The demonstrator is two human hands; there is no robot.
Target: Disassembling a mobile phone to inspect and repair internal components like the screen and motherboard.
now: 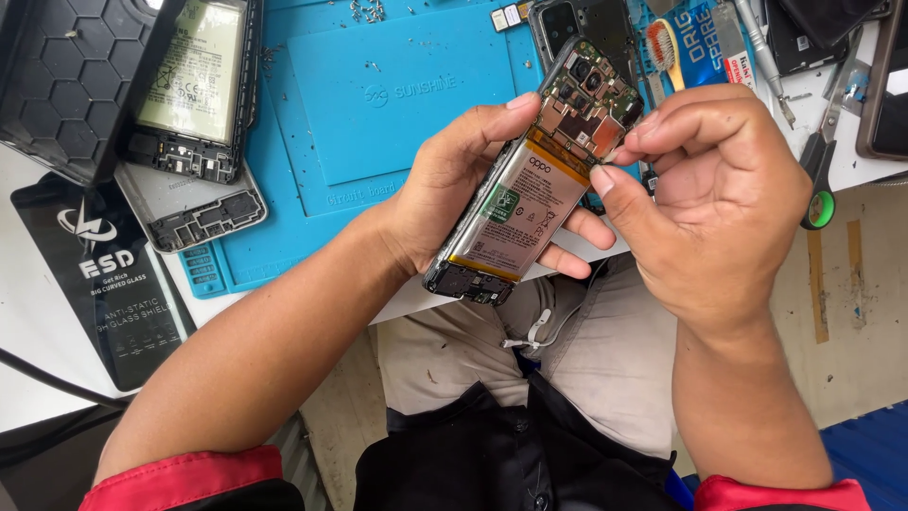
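Left hand: the left hand [454, 189] is wrapped around one opened phone [532, 175], thumb along its upper edge, fingers curled beneath the lower edge; grip closed on the phone.
Right hand: the right hand [714, 194] is bunched, thumb and forefinger pinched at the phone's right edge beside the circuit board; whether anything lies between the fingertips cannot be told.
Opened phone: one, back cover off, held tilted above the table's front edge and the lap; one pale battery [525, 203] fills the middle, camera modules at the upper end.
Count on bench: one blue work mat [378, 104]; one second opened phone [194, 90] at the mat's left edge; one grey loose back panel [194, 213] just below it; one black packet [109, 284] on the white table [38, 360]; one brush [665, 47] and one pair of scissors with a green-lined handle [821, 161] at the right.
Edges and room: the mat's centre lies bare behind the hands. The left margin is crowded with parts. The hands work just off the table's front edge, over the knees.
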